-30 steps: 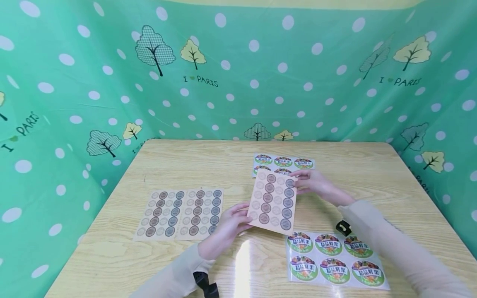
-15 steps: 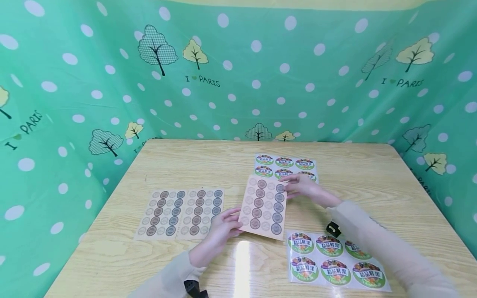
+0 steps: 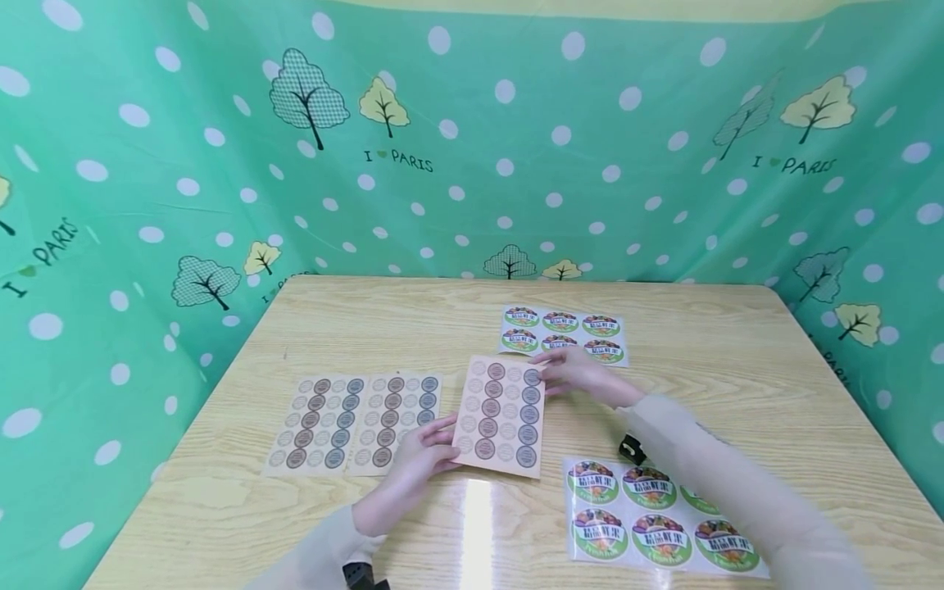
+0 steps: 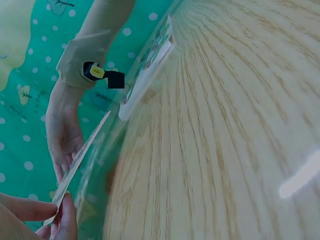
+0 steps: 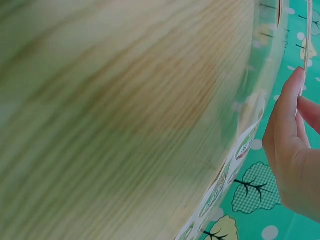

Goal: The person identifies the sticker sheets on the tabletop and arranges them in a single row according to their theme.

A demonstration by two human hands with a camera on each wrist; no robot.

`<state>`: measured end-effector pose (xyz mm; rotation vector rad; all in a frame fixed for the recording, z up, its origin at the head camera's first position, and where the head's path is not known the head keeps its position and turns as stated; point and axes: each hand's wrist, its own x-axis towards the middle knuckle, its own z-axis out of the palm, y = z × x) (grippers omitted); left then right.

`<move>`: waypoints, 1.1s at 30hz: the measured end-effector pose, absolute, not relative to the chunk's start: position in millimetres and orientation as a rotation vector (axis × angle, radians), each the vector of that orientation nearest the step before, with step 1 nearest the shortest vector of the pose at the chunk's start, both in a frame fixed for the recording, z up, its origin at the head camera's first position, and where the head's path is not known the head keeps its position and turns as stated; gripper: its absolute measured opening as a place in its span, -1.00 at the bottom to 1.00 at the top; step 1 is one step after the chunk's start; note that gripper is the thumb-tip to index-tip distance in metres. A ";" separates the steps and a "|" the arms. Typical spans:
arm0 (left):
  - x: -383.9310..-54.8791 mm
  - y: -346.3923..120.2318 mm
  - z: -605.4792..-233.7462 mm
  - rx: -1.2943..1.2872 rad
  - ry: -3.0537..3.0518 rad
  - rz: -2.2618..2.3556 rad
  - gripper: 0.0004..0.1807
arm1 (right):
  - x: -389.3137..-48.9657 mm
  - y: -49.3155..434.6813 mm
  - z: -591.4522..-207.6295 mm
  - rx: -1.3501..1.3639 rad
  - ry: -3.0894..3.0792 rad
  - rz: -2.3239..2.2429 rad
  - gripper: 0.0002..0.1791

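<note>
A green cloth (image 3: pixel 457 197) hangs behind the desk (image 3: pixel 199 524). On it lie a near fruit sheet (image 3: pixel 656 524), a far fruit sheet (image 3: pixel 560 332) and a tan pair (image 3: pixel 361 422) at left. Just right of that pair, a third tan sheet (image 3: pixel 501 418) is raised, tilted, above the surface; the left hand (image 3: pixel 413 463) pinches its left edge, the right hand (image 3: pixel 578 375) its right.

1st seal sheet (image 3: pixel 315 426) is lying on L of tabletop (image 3: pixel 214 508), 2nd seal sheet (image 3: pixel 383 410) just beside it, to R. 3rd seal sheet (image 3: pixel 501 416) is being held above tabletop, R of 2nd, btwn L hand (image 3: pixel 415 463) & R hand (image 3: pixel 581 377). Rear label sheet (image 3: pixel 562 328) is lying behind it, front label sheet (image 3: pixel 656 520) nearer & R. Cloth (image 3: pixel 472 123) is hanging behind.
</note>
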<state>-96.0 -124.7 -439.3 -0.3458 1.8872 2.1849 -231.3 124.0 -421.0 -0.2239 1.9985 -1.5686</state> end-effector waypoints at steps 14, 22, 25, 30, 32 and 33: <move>-98.2 -137.9 -440.9 -0.386 1.990 2.066 -0.37 | -236.0 96.7 -425.2 -0.152 2.063 -1.509 -0.62; -99.9 -140.4 -443.5 -0.383 2.029 2.020 -0.34 | -241.4 87.4 -434.2 -0.129 2.087 -1.481 -0.64; -100.4 -140.8 -442.9 -0.392 2.033 2.008 -0.34 | -242.7 85.9 -437.0 -0.127 2.095 -1.471 -0.66; -100.2 -140.4 -439.9 -0.397 2.068 1.977 -0.33 | -243.2 83.3 -438.7 -0.137 2.082 -1.474 -0.66; -100.0 -140.3 -438.8 -0.394 2.105 1.945 -0.32 | -243.0 81.9 -438.3 -0.126 2.080 -1.469 -0.66; -99.9 -140.2 -438.0 -0.398 2.123 1.928 -0.33 | -242.8 81.4 -438.0 -0.126 2.084 -1.463 -0.67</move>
